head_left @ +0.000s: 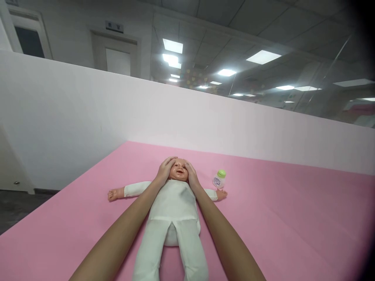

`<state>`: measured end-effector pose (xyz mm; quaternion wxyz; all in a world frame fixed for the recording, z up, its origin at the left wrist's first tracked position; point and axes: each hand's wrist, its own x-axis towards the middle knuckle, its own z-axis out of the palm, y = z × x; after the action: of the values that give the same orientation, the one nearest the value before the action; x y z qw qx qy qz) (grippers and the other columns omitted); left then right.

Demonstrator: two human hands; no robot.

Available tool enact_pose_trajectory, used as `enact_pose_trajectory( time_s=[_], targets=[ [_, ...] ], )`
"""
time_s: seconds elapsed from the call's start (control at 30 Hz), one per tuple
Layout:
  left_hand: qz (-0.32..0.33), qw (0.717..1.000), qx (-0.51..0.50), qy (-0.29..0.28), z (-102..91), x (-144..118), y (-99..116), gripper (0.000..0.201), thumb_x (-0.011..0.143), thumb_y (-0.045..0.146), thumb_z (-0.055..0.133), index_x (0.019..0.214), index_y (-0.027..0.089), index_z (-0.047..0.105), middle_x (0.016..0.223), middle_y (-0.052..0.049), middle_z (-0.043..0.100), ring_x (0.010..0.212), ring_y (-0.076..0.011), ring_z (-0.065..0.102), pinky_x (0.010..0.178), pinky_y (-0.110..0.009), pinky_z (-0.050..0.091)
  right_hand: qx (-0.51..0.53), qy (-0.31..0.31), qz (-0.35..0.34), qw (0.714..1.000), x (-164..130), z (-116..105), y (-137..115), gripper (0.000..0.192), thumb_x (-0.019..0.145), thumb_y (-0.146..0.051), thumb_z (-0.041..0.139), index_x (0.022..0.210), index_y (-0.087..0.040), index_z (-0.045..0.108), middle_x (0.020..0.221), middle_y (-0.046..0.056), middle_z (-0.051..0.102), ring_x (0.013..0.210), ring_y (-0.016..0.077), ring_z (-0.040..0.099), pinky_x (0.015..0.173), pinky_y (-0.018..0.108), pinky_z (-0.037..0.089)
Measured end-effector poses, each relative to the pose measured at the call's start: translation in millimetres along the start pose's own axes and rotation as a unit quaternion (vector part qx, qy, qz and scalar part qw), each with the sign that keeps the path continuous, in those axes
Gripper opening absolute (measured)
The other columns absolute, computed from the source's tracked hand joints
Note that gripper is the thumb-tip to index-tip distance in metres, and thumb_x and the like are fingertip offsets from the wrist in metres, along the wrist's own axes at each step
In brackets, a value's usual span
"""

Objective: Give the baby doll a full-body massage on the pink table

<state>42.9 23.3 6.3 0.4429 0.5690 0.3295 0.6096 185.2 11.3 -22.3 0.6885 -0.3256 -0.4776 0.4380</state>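
Observation:
A baby doll (175, 201) with a white cloth body lies on its back on the pink tabletop (278, 218), arms spread to both sides. On the left of its head, my left hand (166, 170) rests with fingers stretched flat along the temple and forehead. My right hand (191, 175) lies the same way against the other side. Between them shows the doll's face (179, 171), while the sides of the head are covered. Beyond the doll's hand on the right stands a small clear bottle (218, 180) with a green cap and a printed label.
A white partition (187, 113) rises along the far edge of the table, with glass above it on the right reflecting ceiling lights. The table's left edge drops to a dark floor (17, 207). Behind the partition is a door (117, 58).

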Motion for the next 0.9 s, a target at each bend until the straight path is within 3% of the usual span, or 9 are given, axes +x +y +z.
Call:
enact_pose_trajectory(
  time_s=[0.13,0.33,0.6,0.73,0.9],
  targets=[
    [-0.006,1.000,0.001,-0.016,-0.1,-3,4,0.044,0.079,0.047,0.072,0.112,0.019,0.073,0.120,-0.010,0.073,0.118,-0.0293,0.064,0.105,-0.040,0.048,0.012,-0.013,0.021,1.000,-3,-1,-3,0.046,0.080,-0.048,0.072,0.119,-0.024,0.070,0.124,0.005,0.073,0.117,0.0255,0.066,0.105,0.040,0.051],
    [-0.010,1.000,-0.003,-0.005,0.3,-5,6,0.040,0.080,0.047,0.070,0.109,0.019,0.073,0.122,-0.010,0.072,0.120,-0.0289,0.064,0.106,-0.040,0.048,0.005,0.015,0.011,1.000,5,-5,6,0.043,0.082,-0.048,0.067,0.116,-0.023,0.072,0.127,0.005,0.073,0.122,0.0256,0.064,0.111,0.043,0.047],
    [-0.004,1.000,0.006,-0.013,-2.1,-6,3,0.046,0.077,0.046,0.075,0.115,0.019,0.072,0.121,-0.011,0.073,0.119,-0.0292,0.065,0.105,-0.041,0.049,-0.015,-0.015,0.012,1.000,3,-9,5,0.050,0.083,-0.051,0.069,0.125,-0.024,0.068,0.133,0.005,0.070,0.124,0.0253,0.063,0.109,0.041,0.048],
    [0.001,1.000,0.011,-0.008,0.1,-8,8,0.038,0.082,0.045,0.069,0.110,0.019,0.072,0.119,-0.010,0.073,0.118,-0.0281,0.064,0.104,-0.040,0.049,-0.029,-0.007,-0.004,1.000,3,-9,6,0.047,0.082,-0.050,0.068,0.121,-0.023,0.071,0.126,0.005,0.073,0.122,0.0256,0.063,0.109,0.041,0.048],
    [0.007,1.000,0.019,-0.008,0.7,-10,9,0.043,0.078,0.048,0.074,0.111,0.019,0.072,0.118,-0.010,0.073,0.115,-0.0277,0.065,0.103,-0.040,0.049,-0.042,-0.013,-0.013,0.999,5,-10,8,0.047,0.082,-0.051,0.066,0.121,-0.024,0.071,0.123,0.004,0.074,0.122,0.0254,0.063,0.107,0.041,0.049]
  ],
)
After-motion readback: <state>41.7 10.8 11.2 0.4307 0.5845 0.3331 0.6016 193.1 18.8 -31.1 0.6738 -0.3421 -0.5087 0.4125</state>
